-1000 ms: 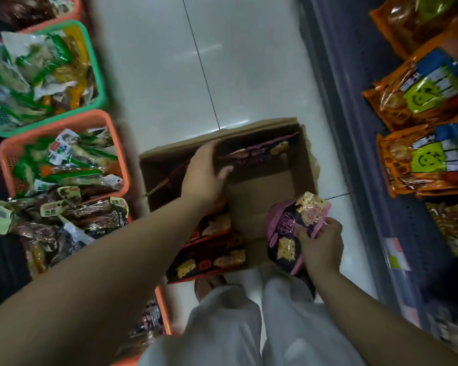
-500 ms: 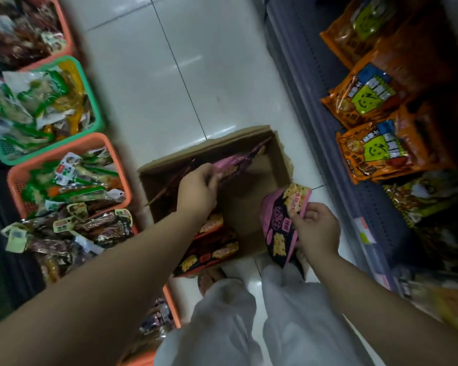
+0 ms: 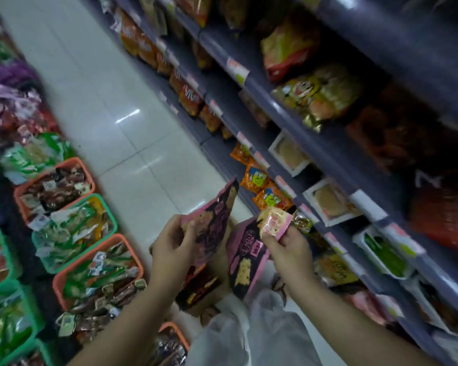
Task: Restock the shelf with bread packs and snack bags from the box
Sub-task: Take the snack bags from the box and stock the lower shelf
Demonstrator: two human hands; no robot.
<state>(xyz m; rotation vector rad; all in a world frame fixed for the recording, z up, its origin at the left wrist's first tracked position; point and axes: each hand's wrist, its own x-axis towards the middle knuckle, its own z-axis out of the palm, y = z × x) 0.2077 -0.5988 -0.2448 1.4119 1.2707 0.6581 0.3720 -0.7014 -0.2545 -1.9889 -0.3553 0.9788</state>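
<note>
Restocking under way in a snack aisle, a pink-and-black foil snack bag in each of the person's hands.

The left hand pinches one pink-and-black snack bag by its lower edge, tilted up towards the shelving; the right hand grips a second, similar pink-and-black bag near its top, the pack hanging below the fingers. Neither is on the grey metal shelf unit yet, so placing appears to be the step in hand. The brown cardboard box lies low between the arms, dark red packs still inside, suggesting more remains. Orange and green plastic baskets of packaged snacks line the pale tiled floor opposite; the shelves hold orange bags and white-trayed bread packs.
</note>
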